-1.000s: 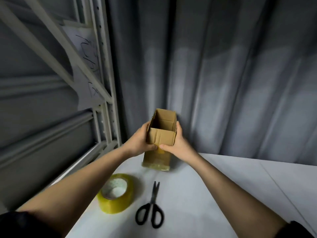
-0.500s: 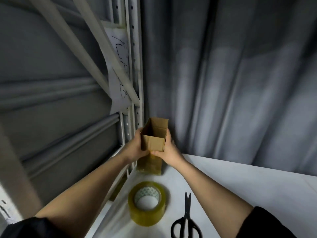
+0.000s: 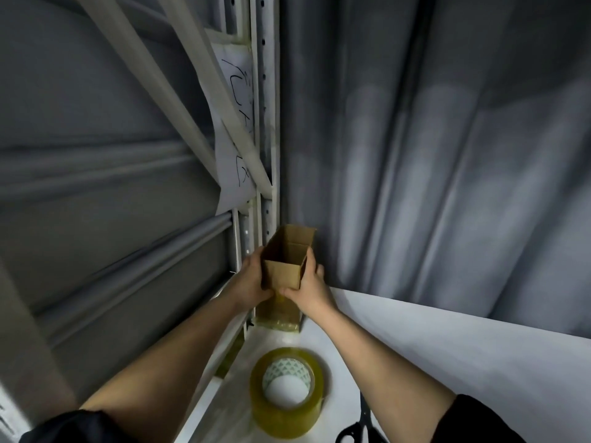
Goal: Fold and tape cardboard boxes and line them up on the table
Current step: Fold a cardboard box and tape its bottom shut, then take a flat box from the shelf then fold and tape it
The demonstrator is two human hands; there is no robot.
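The box point(image 3: 283, 276) stands upright at the far left corner of the table point(image 3: 415, 362), top open, bottom end glossy with tape. The left hand point(image 3: 252, 282) grips its left wall; the right hand point(image 3: 308, 287) grips its right wall. Current step, as judged: placing a bottom-taped box into line. Next move calls for releasing both hands, then starting another box; the tape point(image 3: 287, 391) and scissors point(image 3: 359, 433) lie near the front edge

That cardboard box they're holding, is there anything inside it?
The cardboard box is open at the top, and only bare inner walls show. Its bottom is hidden by the near wall, with the left hand and right hand gripping its sides.
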